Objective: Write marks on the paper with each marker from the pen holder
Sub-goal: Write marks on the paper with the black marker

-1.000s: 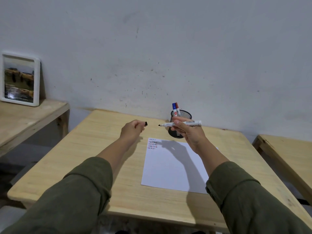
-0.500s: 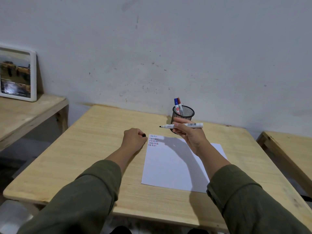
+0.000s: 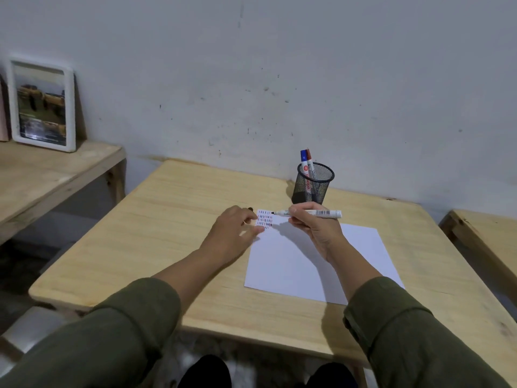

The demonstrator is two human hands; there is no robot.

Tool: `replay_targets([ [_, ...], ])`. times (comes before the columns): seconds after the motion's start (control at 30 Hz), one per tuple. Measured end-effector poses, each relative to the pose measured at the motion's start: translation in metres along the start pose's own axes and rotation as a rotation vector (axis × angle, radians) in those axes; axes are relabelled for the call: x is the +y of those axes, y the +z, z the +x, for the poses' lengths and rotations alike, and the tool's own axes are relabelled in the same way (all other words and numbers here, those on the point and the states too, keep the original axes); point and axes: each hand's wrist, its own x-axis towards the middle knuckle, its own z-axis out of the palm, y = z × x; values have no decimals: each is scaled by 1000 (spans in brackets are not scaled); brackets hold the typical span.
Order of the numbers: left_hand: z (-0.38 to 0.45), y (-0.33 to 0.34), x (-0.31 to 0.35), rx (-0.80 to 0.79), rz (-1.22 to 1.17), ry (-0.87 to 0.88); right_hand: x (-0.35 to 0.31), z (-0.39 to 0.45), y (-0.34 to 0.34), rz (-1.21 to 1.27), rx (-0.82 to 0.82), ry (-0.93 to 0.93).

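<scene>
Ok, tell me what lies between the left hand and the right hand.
Head view: the paper's marked corner and the uncapped marker's tip lie between the left hand and right hand.

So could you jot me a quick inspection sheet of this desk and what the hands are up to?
Surface: wooden table, bare apart from the job's things.
Job's things: paper with rows of small marks at its far left corner; mesh holder with two markers, blue and red caps; uncapped marker.
Clutter: nothing seen.
Hands: right hand holds the uncapped marker level above the marks; left hand rests at the paper's edge, something small and dark at its fingers.
Cables: nothing seen.
Surroundings: scuffed wall, side tables, framed picture.
</scene>
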Motion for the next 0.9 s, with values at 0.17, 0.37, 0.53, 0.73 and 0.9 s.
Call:
replay_targets([
  [0.17, -12, 5, -4, -161, 31, 21, 13, -1, 7, -94, 34, 7],
  [0.37, -9, 9, -7, -182, 75, -5, 22, -3, 12, -107, 80, 38],
  [0.53, -8, 10, -9, -182, 51, -10, 28, -5, 15, -195, 104, 4],
  [0.73, -9, 9, -8, -184, 38, -18, 30, -4, 14, -254, 144, -7],
  [0.9, -10, 9, -7, -194, 41, -29, 31, -4, 15, -255, 158, -20],
])
